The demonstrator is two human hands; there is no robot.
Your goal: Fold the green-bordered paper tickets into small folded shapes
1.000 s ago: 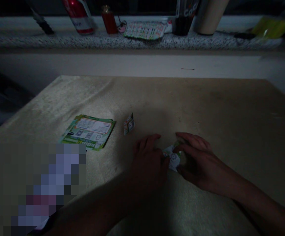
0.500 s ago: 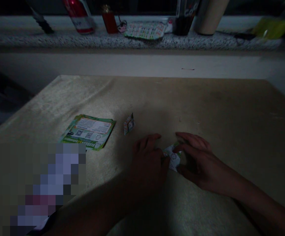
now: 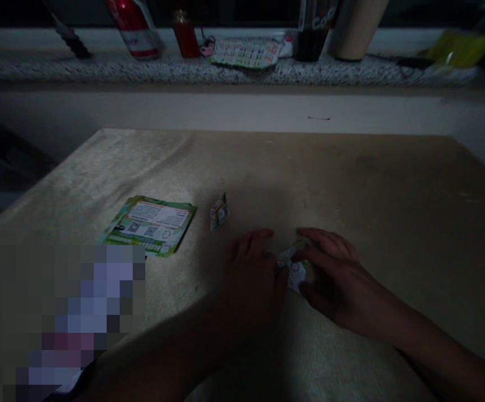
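Observation:
A small folded piece of printed paper (image 3: 293,270) lies on the beige table (image 3: 351,184) between my two hands, and both hands pinch it. My left hand (image 3: 251,273) grips its left edge with the fingers curled. My right hand (image 3: 330,273) closes its fingers over the right side. The scene is dim. A finished little folded paper shape (image 3: 219,211) stands just beyond my left hand. Further left lies a flat stack of green printed leaflets (image 3: 150,224).
A speckled stone ledge (image 3: 142,70) runs behind the table, with a red can (image 3: 136,28), a red lighter (image 3: 185,33), a patterned pouch (image 3: 246,51), a dark cup (image 3: 313,33) and a pale tumbler (image 3: 357,28). A blurred-out patch (image 3: 79,312) covers the lower left.
My hands have closed slightly tighter on the folded paper, which looks a little smaller. Nothing else has moved.

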